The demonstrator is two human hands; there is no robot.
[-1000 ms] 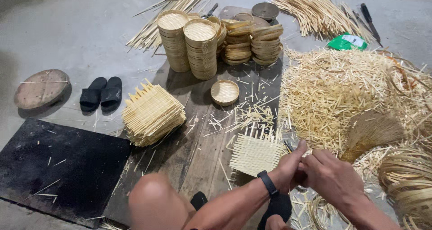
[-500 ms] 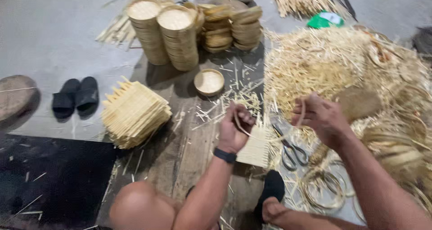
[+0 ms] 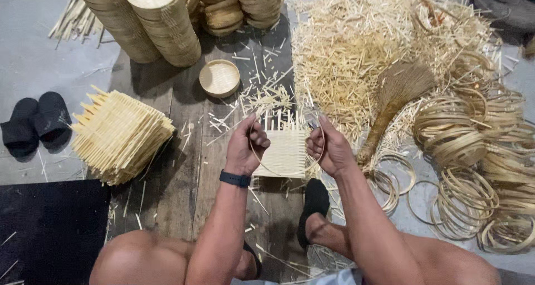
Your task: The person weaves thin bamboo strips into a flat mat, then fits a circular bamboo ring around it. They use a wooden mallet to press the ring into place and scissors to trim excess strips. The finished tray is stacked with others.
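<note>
My left hand (image 3: 245, 145) and my right hand (image 3: 329, 147) each grip one side of a thin bamboo ring (image 3: 285, 172), held over a square woven bamboo mat (image 3: 285, 151) that lies on the wooden board (image 3: 184, 173). The ring loops down in front of the mat. A black watch band sits on my left wrist. My knees and a black slipper (image 3: 315, 204) on one foot show below the hands.
A stack of woven mats (image 3: 120, 135) lies left. Tall stacks of round baskets (image 3: 161, 23) stand behind, one small basket (image 3: 219, 78) apart. Right: a heap of bamboo slivers (image 3: 362, 45), a hand broom (image 3: 393, 98), many bamboo rings (image 3: 473, 168). Black sandals (image 3: 36, 120) far left.
The right hand has come in from the sliver heap to meet the left over the mat, and both now hold the ring. The view has moved closer.
</note>
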